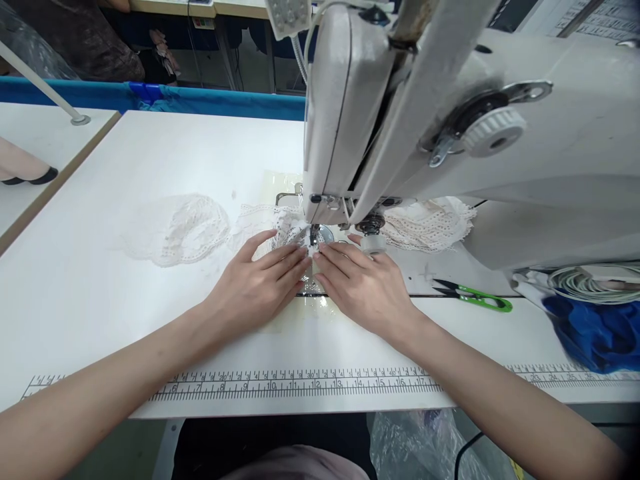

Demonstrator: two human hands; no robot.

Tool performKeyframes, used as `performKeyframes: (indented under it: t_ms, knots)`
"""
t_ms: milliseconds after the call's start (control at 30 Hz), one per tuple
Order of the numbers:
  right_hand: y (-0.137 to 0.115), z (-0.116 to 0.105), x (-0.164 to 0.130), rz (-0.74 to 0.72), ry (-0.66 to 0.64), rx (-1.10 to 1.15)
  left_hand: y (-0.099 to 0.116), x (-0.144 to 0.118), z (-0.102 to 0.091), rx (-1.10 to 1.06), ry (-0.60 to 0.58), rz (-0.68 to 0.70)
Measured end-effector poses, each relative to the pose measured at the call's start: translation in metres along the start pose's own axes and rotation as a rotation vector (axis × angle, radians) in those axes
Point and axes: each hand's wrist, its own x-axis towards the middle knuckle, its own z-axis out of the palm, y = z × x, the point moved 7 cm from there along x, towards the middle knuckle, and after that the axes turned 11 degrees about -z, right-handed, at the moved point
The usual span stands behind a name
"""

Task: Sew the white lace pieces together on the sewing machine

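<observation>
A white sewing machine (330,120) stands over the table, its needle and presser foot (314,235) low over a strip of white lace (287,223). My left hand (270,280) lies on the lace left of the foot, fingers stretched out and thumb spread away. My right hand (357,280) rests just right of the foot with its fingers extended flat; its thumb is partly hidden behind a machine knob. Both sets of fingertips nearly meet at the foot. More lace (195,230) lies loose on the left, and a gathered bunch of lace (430,223) sits behind the right hand.
Green-handled thread snips (480,298) lie on the right, near a blue cloth (595,333) and a coiled pale cord (595,280). A printed ruler scale (295,385) runs along the front of the white table (100,293). Another person's arm (20,160) shows at far left.
</observation>
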Motion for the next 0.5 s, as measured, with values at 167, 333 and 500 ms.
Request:
performKeyframes:
  t_ms: [167, 333, 500]
  knots:
    - [0.0022, 0.0027, 0.0011, 0.004, -0.020, -0.006, -0.0032, 0.0032, 0.0013, -0.022, -0.002, -0.028]
    - [0.0049, 0.0050, 0.0027, 0.017, -0.036, -0.019, -0.0061, 0.0054, 0.0030, -0.012, -0.002, -0.048]
    - [0.0066, 0.0067, 0.0040, 0.033, -0.057, -0.002, -0.0077, 0.0055, 0.0045, -0.054, 0.001, -0.067]
